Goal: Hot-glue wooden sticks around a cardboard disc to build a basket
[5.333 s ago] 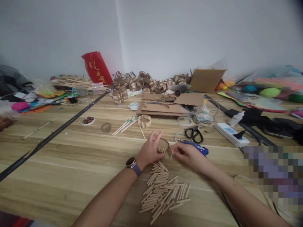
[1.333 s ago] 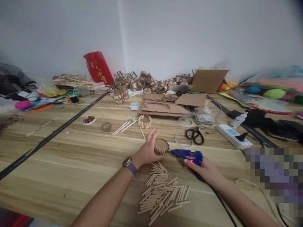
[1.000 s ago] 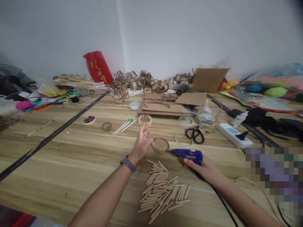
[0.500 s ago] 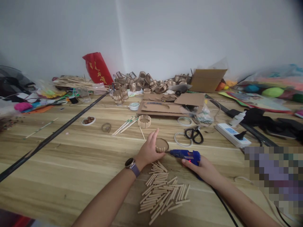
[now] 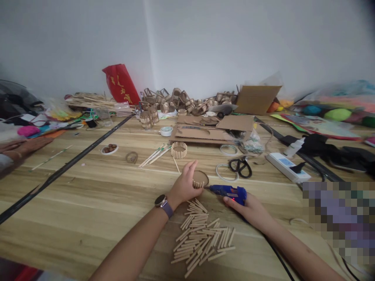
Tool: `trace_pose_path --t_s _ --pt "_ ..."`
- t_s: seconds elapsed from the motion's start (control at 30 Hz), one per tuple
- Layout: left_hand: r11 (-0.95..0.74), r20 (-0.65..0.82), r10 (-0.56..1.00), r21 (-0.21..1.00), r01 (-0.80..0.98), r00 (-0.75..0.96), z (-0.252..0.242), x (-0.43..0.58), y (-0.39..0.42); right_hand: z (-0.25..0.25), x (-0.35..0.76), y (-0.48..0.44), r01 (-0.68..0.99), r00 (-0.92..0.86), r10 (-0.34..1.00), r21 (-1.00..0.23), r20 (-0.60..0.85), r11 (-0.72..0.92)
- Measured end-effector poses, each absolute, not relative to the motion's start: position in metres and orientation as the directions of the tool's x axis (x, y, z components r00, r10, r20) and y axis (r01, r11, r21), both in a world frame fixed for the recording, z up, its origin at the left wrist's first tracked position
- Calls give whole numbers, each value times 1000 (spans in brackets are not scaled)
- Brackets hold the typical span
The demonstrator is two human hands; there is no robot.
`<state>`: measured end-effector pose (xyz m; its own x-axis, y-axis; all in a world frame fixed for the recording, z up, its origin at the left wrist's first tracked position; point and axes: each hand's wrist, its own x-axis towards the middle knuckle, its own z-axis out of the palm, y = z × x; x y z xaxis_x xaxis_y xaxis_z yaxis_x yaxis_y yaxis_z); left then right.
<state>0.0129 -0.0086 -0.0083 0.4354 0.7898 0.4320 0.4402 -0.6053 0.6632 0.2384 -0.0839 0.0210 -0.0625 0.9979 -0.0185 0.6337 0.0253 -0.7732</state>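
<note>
My left hand point(image 5: 187, 183), with a watch on its wrist, is closed around the left side of a round cardboard base point(image 5: 202, 177). Short sticks stand along the near part of its rim; the fingers hide part of it. In my right hand point(image 5: 249, 208) is a blue hot glue gun point(image 5: 230, 192), its red light lit. The gun's nozzle meets the rim of the base just right of my left thumb, though whether it touches is too small to tell. Below my hands lies a pile of short wooden sticks point(image 5: 202, 238). A finished-looking ring of sticks point(image 5: 179, 150) stands behind.
Black scissors point(image 5: 240, 167) and tape rings point(image 5: 227, 172) lie behind the glue gun, near a white power strip point(image 5: 288, 168). Farther back are cardboard pieces point(image 5: 202, 134) and many small stick baskets point(image 5: 175, 99). Another person's hand point(image 5: 29, 148) rests at the left. A cord trails from the gun.
Another person's hands and forearm have come into view at the left edge. The glue gun in my right hand has shifted very slightly left; my left hand stays almost still.
</note>
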Motion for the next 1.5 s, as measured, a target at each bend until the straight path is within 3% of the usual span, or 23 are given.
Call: trace_pose_path --t_s 0.5,1.5 --pt "-601 427 795 652 462 431 -9 13 -8 23 233 -86 683 -42 998 -728 53 67" --pt "-589 416 801 677 442 431 -7 13 -9 24 230 -87 691 -40 997 -719 61 72"
